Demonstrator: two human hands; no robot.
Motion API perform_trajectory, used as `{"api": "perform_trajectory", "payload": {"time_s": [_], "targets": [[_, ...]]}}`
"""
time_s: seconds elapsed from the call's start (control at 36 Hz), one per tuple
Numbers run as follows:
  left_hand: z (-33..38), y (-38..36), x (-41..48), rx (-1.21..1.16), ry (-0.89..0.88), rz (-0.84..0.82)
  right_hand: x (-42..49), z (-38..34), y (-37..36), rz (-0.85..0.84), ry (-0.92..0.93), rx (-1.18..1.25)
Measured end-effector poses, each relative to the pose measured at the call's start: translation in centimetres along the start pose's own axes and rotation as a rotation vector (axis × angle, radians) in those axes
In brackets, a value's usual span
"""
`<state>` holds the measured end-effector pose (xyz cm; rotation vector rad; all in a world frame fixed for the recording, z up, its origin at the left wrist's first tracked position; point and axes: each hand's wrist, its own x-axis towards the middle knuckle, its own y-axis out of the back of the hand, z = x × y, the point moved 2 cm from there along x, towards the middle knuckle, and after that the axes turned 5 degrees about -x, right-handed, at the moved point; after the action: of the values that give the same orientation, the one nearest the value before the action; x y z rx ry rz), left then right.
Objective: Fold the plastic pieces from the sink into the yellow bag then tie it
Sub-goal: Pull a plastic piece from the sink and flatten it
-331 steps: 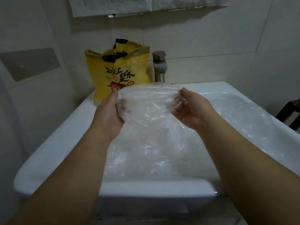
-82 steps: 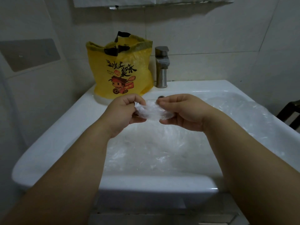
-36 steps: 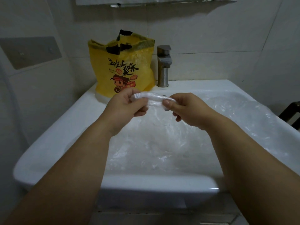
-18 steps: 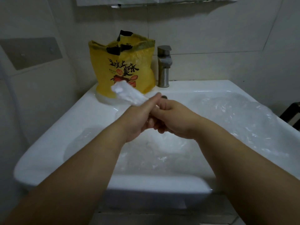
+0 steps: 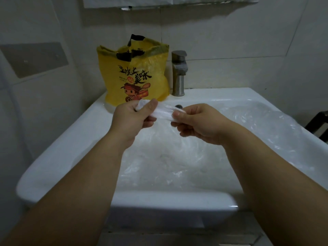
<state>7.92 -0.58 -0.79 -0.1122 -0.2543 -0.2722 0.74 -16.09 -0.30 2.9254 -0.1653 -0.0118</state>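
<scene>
A clear plastic piece folded into a narrow strip (image 5: pixel 162 112) stretches between my two hands above the sink. My left hand (image 5: pixel 133 119) pinches its left end with thumb on top. My right hand (image 5: pixel 197 123) pinches the right end between thumb and fingers. Behind them the yellow bag (image 5: pixel 134 75), printed with a cartoon figure and black handles, stands open-topped on the sink's back left corner. More clear plastic pieces (image 5: pixel 186 157) lie crumpled in the basin of the white sink (image 5: pixel 58 157).
A metal tap (image 5: pixel 178 73) stands right beside the yellow bag at the back of the sink. Tiled walls close in at the back and left. A dark chair edge (image 5: pixel 317 121) shows at the far right.
Half a second ago my hands were together with the strip sticking up to the left. They have moved apart, and the strip now lies stretched level between them.
</scene>
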Motion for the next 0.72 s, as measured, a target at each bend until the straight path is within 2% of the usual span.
{"api": "perform_trajectory", "payload": {"time_s": [0.08,0.19,0.31,0.47,0.72], "targets": [[-0.1,0.1,-0.1,-0.004,0.049,-0.110,0.0,0.0,0.6,0.049,0.019,0.072],[-0.2,0.2,-0.6,0.168,0.088,-0.267,-0.1,0.1,1.3,0.024,-0.006,0.032],[0.2,0.2,-0.9,0.092,0.153,-0.346,-0.4,0.0,2.0,-0.005,-0.036,0.084],[1.0,-0.1,-1.2,-0.114,0.235,-0.368,-0.8,-0.4,2.7,-0.067,-0.013,0.211],[1.5,-0.3,-1.3,-0.287,0.252,-0.378,-0.8,-0.8,2.5,-0.018,0.074,0.301]]}}
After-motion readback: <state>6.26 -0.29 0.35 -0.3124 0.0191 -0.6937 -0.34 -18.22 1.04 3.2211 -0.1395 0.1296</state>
